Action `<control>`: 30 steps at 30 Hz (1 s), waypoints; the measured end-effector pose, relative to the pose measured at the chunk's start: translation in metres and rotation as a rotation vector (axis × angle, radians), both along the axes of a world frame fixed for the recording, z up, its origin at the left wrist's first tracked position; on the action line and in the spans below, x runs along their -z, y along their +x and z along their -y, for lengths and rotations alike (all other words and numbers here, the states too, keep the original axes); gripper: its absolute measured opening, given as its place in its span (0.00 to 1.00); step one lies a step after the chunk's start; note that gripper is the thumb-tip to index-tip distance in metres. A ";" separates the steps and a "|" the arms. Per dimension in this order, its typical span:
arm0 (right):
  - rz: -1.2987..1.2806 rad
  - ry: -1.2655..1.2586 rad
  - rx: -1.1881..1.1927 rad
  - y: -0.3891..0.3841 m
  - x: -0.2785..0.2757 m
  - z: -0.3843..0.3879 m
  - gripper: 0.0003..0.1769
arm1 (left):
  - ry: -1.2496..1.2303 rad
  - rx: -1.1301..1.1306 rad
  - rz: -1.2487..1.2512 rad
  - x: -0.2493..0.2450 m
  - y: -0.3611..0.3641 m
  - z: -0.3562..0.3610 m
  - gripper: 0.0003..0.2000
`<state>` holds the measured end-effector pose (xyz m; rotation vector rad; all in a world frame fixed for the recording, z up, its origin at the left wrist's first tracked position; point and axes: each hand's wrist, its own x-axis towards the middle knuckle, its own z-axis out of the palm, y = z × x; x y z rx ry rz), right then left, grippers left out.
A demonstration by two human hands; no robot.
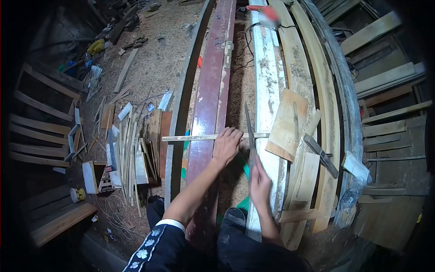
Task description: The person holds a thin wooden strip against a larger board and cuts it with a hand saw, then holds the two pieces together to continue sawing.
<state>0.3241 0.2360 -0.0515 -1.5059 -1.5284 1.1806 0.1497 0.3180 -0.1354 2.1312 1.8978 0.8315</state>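
A narrow wooden strip (pixel 199 138) lies crosswise over a dark red beam (pixel 204 109) and reaches a white-painted beam (pixel 267 90) on the right. My left hand (pixel 228 144) grips the strip near its middle, fingers curled over it. In my right hand (pixel 260 183) is the handle of what looks like a handsaw (pixel 248 122), its long blade seen nearly edge-on. The blade points away from me and crosses the strip just right of my left hand. Whether its teeth have cut into the wood cannot be made out.
On the right-hand planks lie a thin board (pixel 286 124) and a hand plane (pixel 321 156). A blurred red tool (pixel 268 16) with a black cord sits at the far end. Thin offcuts (pixel 129 154) are piled on the left, and shavings cover the floor (pixel 154 59).
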 end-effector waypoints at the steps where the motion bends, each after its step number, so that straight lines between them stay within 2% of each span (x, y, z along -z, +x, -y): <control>1: 0.035 -0.036 -0.004 -0.007 0.000 -0.021 0.26 | 0.027 0.006 -0.013 0.006 0.000 0.002 0.10; 3: 0.016 -0.048 -0.008 -0.012 -0.009 -0.022 0.27 | 0.011 0.009 -0.018 0.005 0.000 0.005 0.10; 5: -0.036 0.022 0.009 0.007 0.007 0.013 0.25 | -0.044 0.020 -0.028 0.001 -0.003 0.003 0.10; 7: -0.022 0.068 -0.033 0.013 -0.007 0.033 0.25 | 0.004 -0.008 -0.001 0.003 0.001 0.003 0.10; 11: 0.049 -0.055 0.008 -0.009 -0.002 -0.025 0.25 | -0.017 0.000 0.034 -0.001 0.002 0.007 0.11; 12: -0.016 -0.064 0.026 -0.016 -0.003 -0.029 0.25 | -0.036 0.013 0.014 0.002 0.002 0.007 0.11; 16: -0.040 0.093 0.007 0.004 0.001 0.018 0.25 | -0.013 0.058 -0.066 0.006 -0.004 0.001 0.11; 19: -0.021 0.057 0.015 0.013 0.002 0.027 0.25 | -0.082 0.055 -0.028 0.003 0.002 0.009 0.10; 21: -0.032 -0.002 0.012 0.004 -0.002 -0.006 0.25 | 0.048 0.020 0.011 0.008 0.002 0.003 0.09; 23: -0.038 -0.099 0.057 -0.015 -0.007 -0.028 0.26 | 0.035 0.025 -0.027 0.006 0.002 0.004 0.08; 24: 0.031 0.060 0.001 -0.013 -0.003 -0.020 0.26 | 0.003 0.030 -0.039 0.004 0.001 0.005 0.08; 25: -0.011 0.000 0.011 -0.006 -0.006 -0.003 0.26 | -0.025 0.029 -0.049 0.004 -0.001 0.003 0.08; 27: -0.018 0.077 -0.029 0.008 -0.014 0.032 0.25 | -0.009 0.016 -0.049 0.007 -0.001 0.000 0.08; 30: -0.027 -0.018 -0.013 0.013 -0.018 0.035 0.25 | -0.063 0.016 -0.003 0.004 0.005 0.013 0.08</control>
